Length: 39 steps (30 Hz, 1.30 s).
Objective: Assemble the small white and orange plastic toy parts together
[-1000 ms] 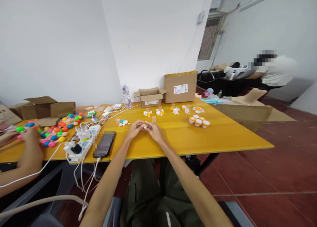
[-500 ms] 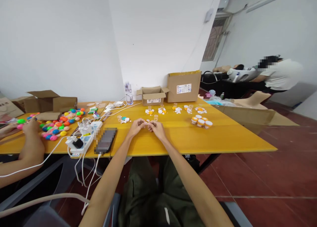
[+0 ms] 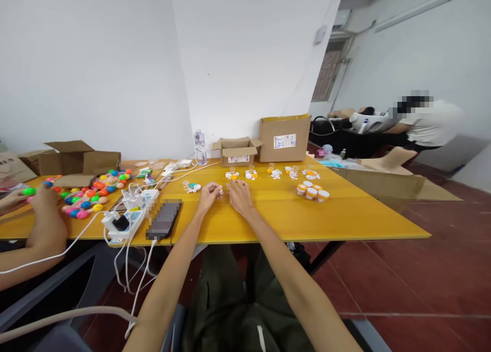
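Observation:
My left hand [image 3: 208,196] is closed at the near middle of the table, its fingertips pinched on a small clear cup [image 3: 220,193], partly hidden by the fingers. Just right of it, my right hand [image 3: 241,197] lies low over the tabletop with fingers apart and nothing visible in it. Behind both hands, small piles of white and orange parts [image 3: 251,175] stand in a row with little clear cups among them. Left of my left hand is a pile of white and teal pieces [image 3: 194,188]. Several lidded jars with orange and white tops [image 3: 312,191] are grouped to the right.
A phone [image 3: 164,218] and a power strip [image 3: 132,219] with white cables lie to the left. Two cardboard boxes [image 3: 238,157] and a water bottle [image 3: 200,147] stand at the back. A co-worker's arm [image 3: 48,219] reaches among colourful balls [image 3: 90,193]. Another person [image 3: 433,122] sits far right.
My hands have drawn apart from their shared pinch. The clear cup, earlier behind my right hand, is now at my left fingertips. My right fingers have spread.

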Tool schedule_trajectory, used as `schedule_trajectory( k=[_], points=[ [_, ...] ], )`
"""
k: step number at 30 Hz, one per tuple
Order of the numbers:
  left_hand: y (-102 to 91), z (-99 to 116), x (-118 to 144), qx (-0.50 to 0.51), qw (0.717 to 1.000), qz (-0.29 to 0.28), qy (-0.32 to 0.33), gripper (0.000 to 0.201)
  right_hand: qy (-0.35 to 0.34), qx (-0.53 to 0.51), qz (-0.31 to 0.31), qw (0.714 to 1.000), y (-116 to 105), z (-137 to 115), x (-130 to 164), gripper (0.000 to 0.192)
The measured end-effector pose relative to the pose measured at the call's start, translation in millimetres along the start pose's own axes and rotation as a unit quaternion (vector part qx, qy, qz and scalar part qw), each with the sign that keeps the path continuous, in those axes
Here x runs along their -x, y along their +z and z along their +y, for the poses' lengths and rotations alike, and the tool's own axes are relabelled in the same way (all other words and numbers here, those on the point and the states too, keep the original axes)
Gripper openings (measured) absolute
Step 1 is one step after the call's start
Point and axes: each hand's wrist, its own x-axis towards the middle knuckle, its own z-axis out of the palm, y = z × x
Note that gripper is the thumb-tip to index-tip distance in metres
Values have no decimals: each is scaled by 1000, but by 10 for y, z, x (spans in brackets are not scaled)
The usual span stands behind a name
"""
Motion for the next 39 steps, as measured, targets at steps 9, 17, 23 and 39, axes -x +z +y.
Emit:
schedule_trajectory(
  k=[9,17,23,39],
  points=[
    [3,-42,-4,13,1000,6,-21,27,-58,72,-111,989,14,-55,-133,28],
    [-32,-122,-44,21,999,3,-27,33,-5,32,-44,999,40,10,-50,24],
    [-53,-169,-54,14,1000,-1,-24,34,14,6,-56,998,107,71,-37,24],
    [-45,-208,-98,12,1000,11,-17,20,-20,-10,-24,999,47,45,-7,20]
  ],
)
